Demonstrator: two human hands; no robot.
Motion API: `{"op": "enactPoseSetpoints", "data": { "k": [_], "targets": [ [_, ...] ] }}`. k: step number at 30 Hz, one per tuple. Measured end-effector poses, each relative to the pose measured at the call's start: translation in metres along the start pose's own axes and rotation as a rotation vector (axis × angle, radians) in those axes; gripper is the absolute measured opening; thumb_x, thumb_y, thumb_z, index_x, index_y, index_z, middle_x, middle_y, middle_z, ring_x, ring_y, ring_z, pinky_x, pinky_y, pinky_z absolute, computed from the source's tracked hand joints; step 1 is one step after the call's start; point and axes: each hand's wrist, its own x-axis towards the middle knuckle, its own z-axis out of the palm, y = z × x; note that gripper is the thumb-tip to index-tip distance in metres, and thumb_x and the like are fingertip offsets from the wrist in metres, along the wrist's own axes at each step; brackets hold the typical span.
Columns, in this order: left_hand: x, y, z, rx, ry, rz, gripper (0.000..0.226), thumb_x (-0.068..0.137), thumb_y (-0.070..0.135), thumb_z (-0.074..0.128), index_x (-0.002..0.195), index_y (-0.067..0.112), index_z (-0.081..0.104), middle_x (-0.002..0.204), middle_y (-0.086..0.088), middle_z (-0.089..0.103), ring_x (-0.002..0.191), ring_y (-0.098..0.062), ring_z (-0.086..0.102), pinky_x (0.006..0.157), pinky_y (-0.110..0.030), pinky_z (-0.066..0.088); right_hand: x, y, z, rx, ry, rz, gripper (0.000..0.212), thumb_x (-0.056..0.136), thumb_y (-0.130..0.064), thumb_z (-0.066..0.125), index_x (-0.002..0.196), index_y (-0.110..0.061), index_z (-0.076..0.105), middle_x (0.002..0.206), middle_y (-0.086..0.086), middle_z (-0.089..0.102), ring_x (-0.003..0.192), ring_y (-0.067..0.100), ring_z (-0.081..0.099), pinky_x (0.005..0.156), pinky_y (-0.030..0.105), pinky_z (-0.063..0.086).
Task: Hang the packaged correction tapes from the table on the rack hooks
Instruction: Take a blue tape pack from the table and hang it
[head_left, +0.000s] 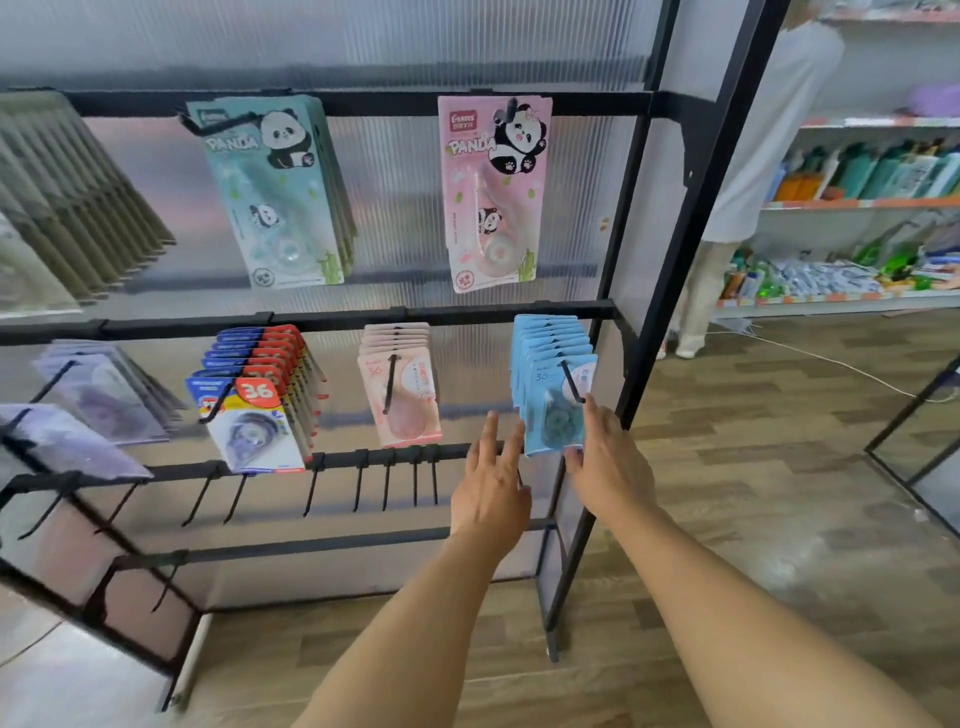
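Observation:
A stack of blue packaged correction tapes (551, 384) hangs on a black hook (571, 382) at the right end of the rack's middle bar. My left hand (491, 483) reaches up with straight fingers that touch the lower left edge of the front blue pack. My right hand (605, 457) lies against the pack's right side, fingers extended, thumb near its bottom corner. Neither hand grips anything. More packs hang on the same bar: pink ones (400, 389) and red, blue and yellow ones (254, 400).
A green panda pack stack (275, 192) and a pink panda pack (493, 192) hang on the top bar. Several bare hooks (387, 483) stick out from the lower bar. Purple packs (98, 395) hang at left. A person (753, 156) stands by shelves at right.

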Motion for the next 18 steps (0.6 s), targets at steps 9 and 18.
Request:
{"op": "enactPoseSetpoints", "data": {
  "k": [9,18],
  "targets": [
    [-0.106,-0.069,-0.013,0.148,-0.019,-0.296,0.071,0.102,0.047,0.037,0.156,0.025,-0.004,0.164,-0.004,-0.008,0.151,-0.024,-0.005,0.121,-0.042,0.004,-0.068,-0.072,0.019,-0.075,-0.215,-0.228,0.069,0.101,-0.037,0.043,0.155,-0.018,0.004,0.160,0.007,0.016,0.138,0.027,0.035,0.106,0.039,0.036],
    [-0.239,-0.171,-0.065,0.084,0.132,-0.696,0.072,0.099,0.052,0.039,0.156,0.025,0.004,0.164,-0.003,-0.003,0.150,-0.024,-0.005,0.122,-0.043,0.005,-0.145,-0.218,0.056,-0.103,-0.443,-0.686,0.069,0.100,-0.041,0.041,0.154,-0.020,0.004,0.161,0.006,0.013,0.140,0.029,0.030,0.113,0.039,0.030]
  ]
}}
